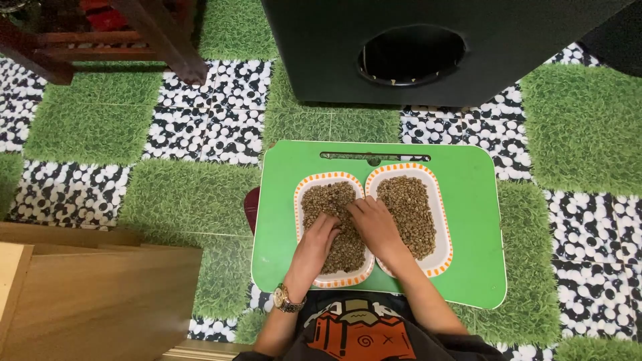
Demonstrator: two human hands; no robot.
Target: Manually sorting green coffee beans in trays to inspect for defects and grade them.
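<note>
2 white oval dishes with orange-patterned rims sit side by side near the middle of a green lap tray (468, 220), touching along their inner rims. Both are heaped with small grey-brown beans. The left dish (304, 200) and the right dish (443, 220) each run lengthwise from the tray's near edge towards its far edge, where a slot handle is cut; the right one leans a little, its far end tipped towards the left dish.

The left hand (319, 237), a watch (286, 299) on its wrist, lies in the left dish with fingers loosely spread into the beans (331, 197). The right hand (371, 224) crosses the shared rims, its fingers slightly apart and resting on beans at the left dish's inner side; whether it pinches any I cannot tell.

The risks, as I judge them: the heaps stand close to the rims, so a broad sweep could push beans onto the tray or the patterned floor mat (194, 194). A forearm pressing on a dish's near end could tip it, and beans could cross between the 2 dishes where they meet.
</note>
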